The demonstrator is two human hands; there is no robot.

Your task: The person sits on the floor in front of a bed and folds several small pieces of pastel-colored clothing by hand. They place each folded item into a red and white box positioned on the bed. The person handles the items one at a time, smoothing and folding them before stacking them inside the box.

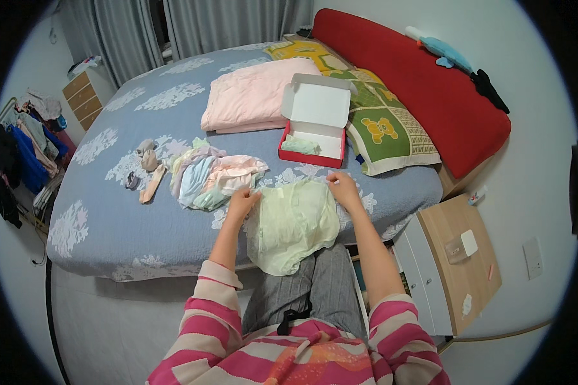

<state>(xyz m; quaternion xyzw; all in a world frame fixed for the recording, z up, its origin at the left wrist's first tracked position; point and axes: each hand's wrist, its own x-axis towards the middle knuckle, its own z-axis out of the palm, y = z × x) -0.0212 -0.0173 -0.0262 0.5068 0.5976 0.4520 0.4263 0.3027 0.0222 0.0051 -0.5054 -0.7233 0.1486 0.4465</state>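
A thin pale yellow-green garment point(293, 224) is stretched between my two hands at the bed's near edge, its lower part hanging over my lap. My left hand point(243, 203) pinches its upper left corner. The opposite upper corner is gripped by my right hand point(343, 190), fingers closed. Just beyond my left hand lies a loose pile of pastel clothes point(215, 176) in pink, blue and pale green. Past the garment, a red box point(335, 160) with a white inside stands with its lid raised. In its left part sits a folded pale green cloth point(301, 145).
Rolled socks point(148, 157) lie left of the pile on the blue bedspread point(90, 218). A folded pink quilt point(250, 93) rests behind the box, beside a green bear-patterned pillow point(388, 128). At right stands a wooden-topped cabinet point(449, 224); a clothes rack point(29, 147) is at left.
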